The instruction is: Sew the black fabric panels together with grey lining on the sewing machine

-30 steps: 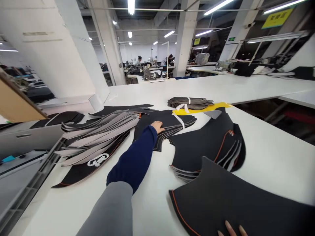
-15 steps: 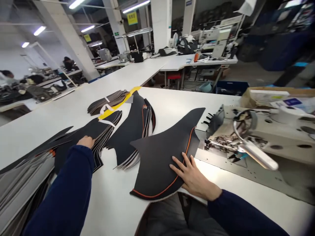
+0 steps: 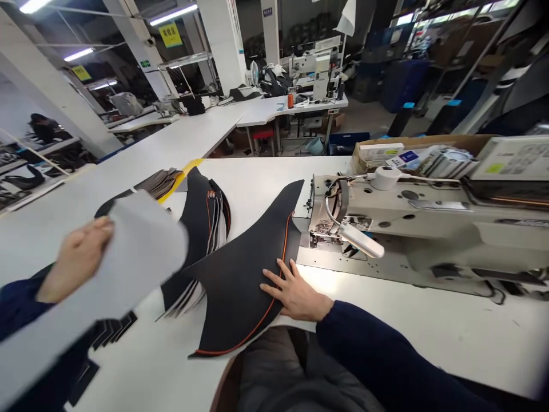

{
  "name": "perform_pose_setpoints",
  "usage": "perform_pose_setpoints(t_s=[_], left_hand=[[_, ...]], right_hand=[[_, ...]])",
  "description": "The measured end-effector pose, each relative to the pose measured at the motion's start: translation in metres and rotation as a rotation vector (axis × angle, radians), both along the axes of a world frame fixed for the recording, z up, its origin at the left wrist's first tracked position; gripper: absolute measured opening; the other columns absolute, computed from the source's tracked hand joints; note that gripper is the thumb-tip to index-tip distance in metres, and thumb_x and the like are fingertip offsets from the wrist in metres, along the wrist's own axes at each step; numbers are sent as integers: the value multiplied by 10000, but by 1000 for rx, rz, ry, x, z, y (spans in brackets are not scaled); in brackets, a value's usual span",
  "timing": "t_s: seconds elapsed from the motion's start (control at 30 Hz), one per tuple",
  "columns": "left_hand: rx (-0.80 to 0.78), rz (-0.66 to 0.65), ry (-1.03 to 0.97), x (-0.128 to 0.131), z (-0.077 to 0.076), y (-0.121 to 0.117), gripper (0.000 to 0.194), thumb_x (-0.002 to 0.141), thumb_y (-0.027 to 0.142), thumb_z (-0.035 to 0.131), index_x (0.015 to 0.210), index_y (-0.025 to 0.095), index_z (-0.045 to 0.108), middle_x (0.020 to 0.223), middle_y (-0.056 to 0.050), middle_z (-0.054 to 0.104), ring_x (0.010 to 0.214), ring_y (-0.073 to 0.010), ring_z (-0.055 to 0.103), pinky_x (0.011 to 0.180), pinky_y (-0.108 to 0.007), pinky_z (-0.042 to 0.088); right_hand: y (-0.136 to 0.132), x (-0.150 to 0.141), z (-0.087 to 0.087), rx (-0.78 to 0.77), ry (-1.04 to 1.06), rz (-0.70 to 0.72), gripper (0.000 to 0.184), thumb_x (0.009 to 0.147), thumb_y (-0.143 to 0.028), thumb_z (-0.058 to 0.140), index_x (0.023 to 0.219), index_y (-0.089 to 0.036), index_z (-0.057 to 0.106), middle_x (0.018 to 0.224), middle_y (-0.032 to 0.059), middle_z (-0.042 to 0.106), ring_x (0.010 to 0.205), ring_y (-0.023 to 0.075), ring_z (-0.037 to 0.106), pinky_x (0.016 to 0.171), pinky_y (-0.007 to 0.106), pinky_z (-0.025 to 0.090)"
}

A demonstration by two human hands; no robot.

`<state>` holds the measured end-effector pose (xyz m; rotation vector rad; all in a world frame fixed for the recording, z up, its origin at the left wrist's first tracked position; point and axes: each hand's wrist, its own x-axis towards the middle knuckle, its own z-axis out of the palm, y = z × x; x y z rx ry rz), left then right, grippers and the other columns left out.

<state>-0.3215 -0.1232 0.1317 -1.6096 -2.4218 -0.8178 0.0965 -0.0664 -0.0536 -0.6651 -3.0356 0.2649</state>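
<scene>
My left hand (image 3: 77,254) is closed on a cut fabric piece (image 3: 128,257), lifted off the table with its grey underside toward me. Flat on a black fabric piece with orange piping (image 3: 240,269) lies my right hand (image 3: 295,292), fingers spread, near the piece's right edge. That piece lies on the white table (image 3: 386,320) with its tip toward the sewing machine (image 3: 412,217). A stack of black cut pieces (image 3: 206,217) sits just left of it, partly hidden behind the lifted piece.
A grey bundle on a yellow sheet (image 3: 165,180) lies farther back on the table. A cardboard box with small items (image 3: 412,154) stands behind the machine. Other worktables and sewing machines (image 3: 317,66) fill the room, and people (image 3: 43,129) sit at the far left.
My left hand has picked a piece off the left stack and raised it toward me, grey side up. My right hand stays flat on the piped piece. The view has swung right.
</scene>
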Motion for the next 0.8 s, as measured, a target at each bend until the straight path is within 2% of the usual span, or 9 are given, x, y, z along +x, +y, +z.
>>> perform_pose_setpoints(t_s=[0.07, 0.1, 0.2, 0.27, 0.33, 0.43, 0.53, 0.67, 0.8], left_hand=[[-98, -84, -125, 49, -14, -3, 587, 806, 607, 278, 911, 153, 635, 826, 37, 660, 881, -170, 567, 771, -265, 483], [-173, -151, -298, 72, -26, -6, 558, 780, 605, 333, 905, 147, 627, 831, 18, 658, 863, -179, 562, 760, -266, 485], [-559, -416, -777, 124, -71, -17, 425, 795, 509, 414, 928, 146, 589, 819, -16, 626, 762, -170, 549, 708, -269, 473], [-837, -526, -787, 138, -96, -22, 347, 813, 468, 420, 860, 158, 569, 772, -15, 589, 702, -160, 530, 673, -270, 457], [-977, -577, -563, 143, -112, -20, 313, 835, 454, 423, 834, 170, 556, 786, -22, 574, 709, -167, 531, 696, -287, 454], [-853, -644, -205, 163, -120, 5, 365, 886, 461, 406, 1074, 183, 551, 1057, -77, 577, 935, -220, 562, 870, -343, 444], [-675, -745, -26, 212, -132, 47, 523, 903, 486, 424, 1340, 199, 412, 1297, -113, 479, 1154, -267, 484, 981, -390, 402], [-487, -714, 139, 286, -165, 86, 502, 891, 445, 490, 1342, 232, 431, 1305, -95, 463, 1162, -271, 452, 976, -430, 401], [-347, -713, 151, 313, -188, 103, 437, 896, 390, 502, 1311, 253, 477, 1361, -62, 434, 1153, -238, 445, 947, -396, 418]], right_hand=[[1, 1, 1, 5, 5, 12, 705, 847, -515, 569, 1468, -276, 335, 1552, 98, 259, 1395, 456, 120, 1058, 700, 137], [0, 3, 0, 13, 14, 12, 708, 844, -512, 572, 1468, -273, 336, 1548, 106, 265, 1392, 458, 125, 1051, 707, 139], [-4, 9, -7, 26, 70, 17, 646, 844, -493, 570, 1425, -255, 416, 1487, 138, 363, 1356, 446, 211, 1035, 717, 153], [-7, 14, -12, 28, 114, 28, 462, 868, -411, 544, 1291, -228, 566, 1350, 143, 504, 1274, 398, 339, 1040, 696, 172], [-9, 16, -14, 48, 154, 42, 301, 882, -289, 494, 1120, -213, 661, 1186, 124, 593, 1173, 348, 425, 1040, 687, 180], [-10, 15, -13, 91, 206, 47, 270, 892, -255, 452, 1018, -218, 688, 1158, 112, 601, 1153, 347, 428, 1027, 723, 146], [-11, 14, -14, 91, 206, 47, 294, 894, -342, 474, 1043, -209, 689, 1216, 131, 585, 1197, 369, 400, 1030, 725, 141], [-14, 18, -20, 87, 128, 10, 388, 872, -391, 508, 1136, -152, 660, 1172, 174, 612, 1185, 394, 425, 1018, 723, 160], [-18, 27, -20, 75, 94, -11, 435, 864, -421, 532, 1184, -146, 639, 1195, 179, 608, 1207, 399, 408, 1030, 713, 141]])
